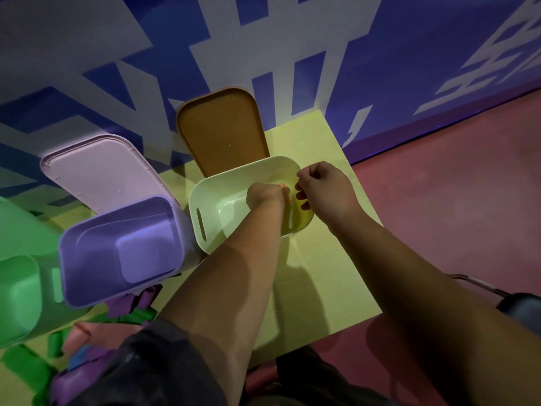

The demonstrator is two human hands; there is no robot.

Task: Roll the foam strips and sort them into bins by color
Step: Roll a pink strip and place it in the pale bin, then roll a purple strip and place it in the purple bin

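Note:
My left hand (265,196) reaches into the cream bin (202,200) with its fingers curled round a small orange foam piece (283,186), which is mostly hidden by the hand. Just right of it, my right hand (323,186) hovers over the bin's right rim with curled fingers, and nothing shows in them. The bin's right inner wall looks yellowish. A purple bin (87,259) and a green bin (17,288) stand to the left. Loose foam strips lie at the lower left: purple (128,303), green (23,364), pink (87,332) and blue (79,358).
The bins stand on a yellow mat (316,288) on a red floor (453,186). A brown lid (219,130) and a pale pink lid (99,168) lean against the blue and white wall behind the bins. A dark object (521,306) sits at the right edge.

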